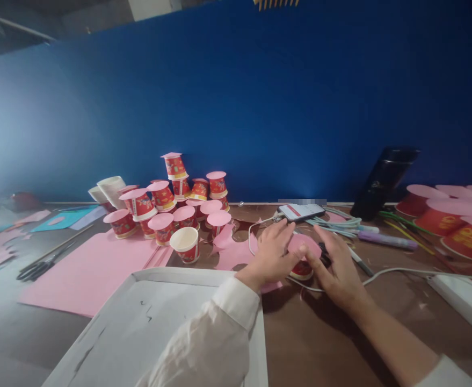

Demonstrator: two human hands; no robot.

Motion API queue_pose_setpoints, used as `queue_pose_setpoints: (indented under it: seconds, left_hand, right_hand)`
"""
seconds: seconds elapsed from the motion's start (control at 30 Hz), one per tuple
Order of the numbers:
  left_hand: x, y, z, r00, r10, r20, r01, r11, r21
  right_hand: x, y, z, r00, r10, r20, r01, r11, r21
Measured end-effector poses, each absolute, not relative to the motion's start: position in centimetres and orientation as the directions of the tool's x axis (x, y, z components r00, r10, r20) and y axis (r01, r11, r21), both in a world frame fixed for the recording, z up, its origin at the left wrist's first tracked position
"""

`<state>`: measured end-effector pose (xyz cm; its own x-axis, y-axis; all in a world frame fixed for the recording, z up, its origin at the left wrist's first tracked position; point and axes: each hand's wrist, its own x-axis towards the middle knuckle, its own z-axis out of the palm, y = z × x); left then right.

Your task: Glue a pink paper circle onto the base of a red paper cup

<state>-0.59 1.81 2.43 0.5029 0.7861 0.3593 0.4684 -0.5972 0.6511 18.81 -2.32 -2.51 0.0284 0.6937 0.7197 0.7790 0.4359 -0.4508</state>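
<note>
My left hand (274, 250) and my right hand (338, 266) meet over a small red paper cup (301, 270) standing on the brown table. A round pink paper lid (302, 243) lies on the cup's top. Fingers of both hands press on that lid from either side. The left fingers curl over its left edge, the right fingers lie along its right edge. Most of the cup is hidden under the hands.
A pile of red cups with pink lids (171, 207) stands back left, one open cup (186, 244) in front. Pink sheet (86, 271), scissors (38, 267), white tray (147, 322), phone (301, 210), cables, pens, black bottle (383, 183), larger red bowls (453, 220) at right.
</note>
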Motion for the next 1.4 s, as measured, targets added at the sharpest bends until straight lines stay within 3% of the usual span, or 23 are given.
queue_pose_setpoints:
  seconds: [0.13,0.33,1.4]
  left_hand:
    - [-0.39,1.07,2.66,0.505,0.776,0.378,0.556,-0.628,0.545]
    - [-0.35,0.90,2.79,0.502,0.783,0.368,0.608,-0.622,0.494]
    - [-0.34,1.07,2.58,0.526,0.779,0.340,0.661,-0.626,0.412]
  right_hand:
    - [19.02,-2.26,-2.53,-0.039,0.671,0.740,0.829,0.435,-0.352]
    - [19.00,-2.22,-2.42,-0.101,0.669,0.737,0.853,0.439,-0.281]
    - [18.73,-1.78,-1.94,-0.096,0.643,0.759,0.853,0.447,-0.270]
